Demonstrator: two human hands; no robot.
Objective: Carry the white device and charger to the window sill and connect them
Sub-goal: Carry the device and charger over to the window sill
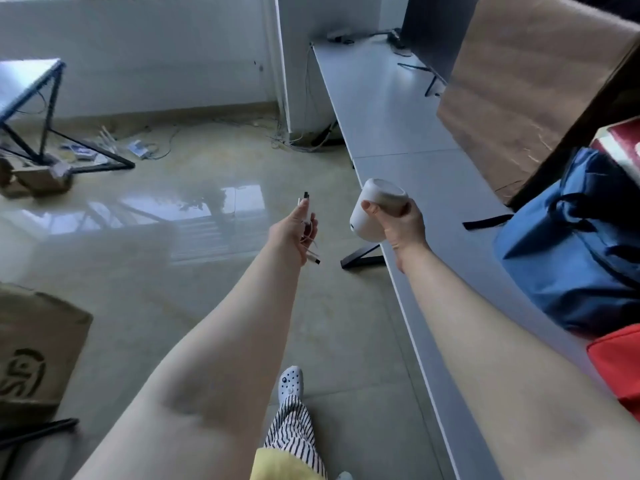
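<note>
My right hand (pixel 401 226) grips a white rounded device (pixel 372 209), a squat cylinder tilted on its side, held just above the left edge of a long grey table (pixel 388 109). My left hand (pixel 292 233) is out over the floor, closed on a white charger cable (pixel 309 230). One dark plug sticks up above the fingers and another hangs below the palm. The two hands are apart, and the device and cable do not touch. The window sill is not clearly in view.
A blue backpack (pixel 575 244) and a red bag (pixel 620 362) lie on the table at right, beside a large cardboard panel (pixel 519 81) and a monitor (pixel 436 26). On the glossy floor are cables (pixel 298 140), a black-framed table (pixel 31 98) and a cardboard box (pixel 34 348).
</note>
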